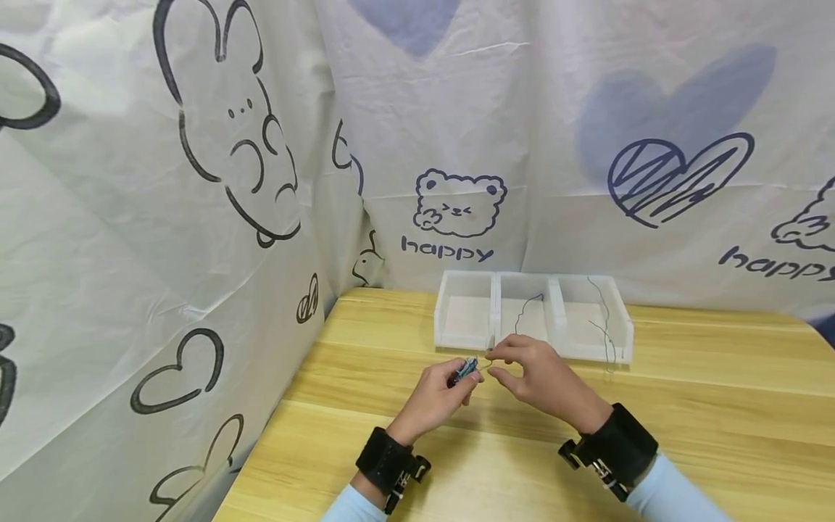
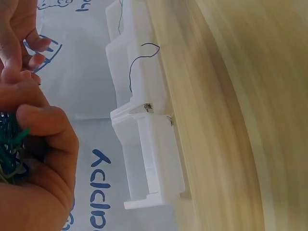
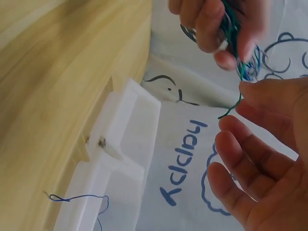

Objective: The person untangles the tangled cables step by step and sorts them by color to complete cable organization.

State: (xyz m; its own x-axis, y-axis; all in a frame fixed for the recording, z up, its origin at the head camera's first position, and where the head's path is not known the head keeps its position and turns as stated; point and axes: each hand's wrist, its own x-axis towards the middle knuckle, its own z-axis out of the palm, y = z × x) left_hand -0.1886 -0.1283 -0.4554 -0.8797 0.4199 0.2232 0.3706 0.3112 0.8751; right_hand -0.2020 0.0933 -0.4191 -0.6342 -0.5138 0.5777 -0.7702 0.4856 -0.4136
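Observation:
My left hand (image 1: pixel 446 389) grips a small bundle of thin blue and green wires (image 1: pixel 465 370). In the left wrist view the bundle (image 2: pixel 10 149) is partly hidden by the curled fingers. My right hand (image 1: pixel 531 373) is just to the right of it, thumb and index finger apart in the head view. One green wire (image 3: pixel 230 111) runs from the bundle past the right thumb and index fingertips, its free end poking out beside the other fingers. The right middle, ring and little fingers are loosely bent, with nothing in them.
A white three-compartment tray (image 1: pixel 464 345) stands behind the hands. A dark blue wire (image 1: pixel 520 315) hangs over the middle compartment's front, and green wires (image 1: pixel 607 330) lie in the right one. A printed cloth (image 1: pixel 561 217) hangs behind the wooden table (image 1: pixel 717 406).

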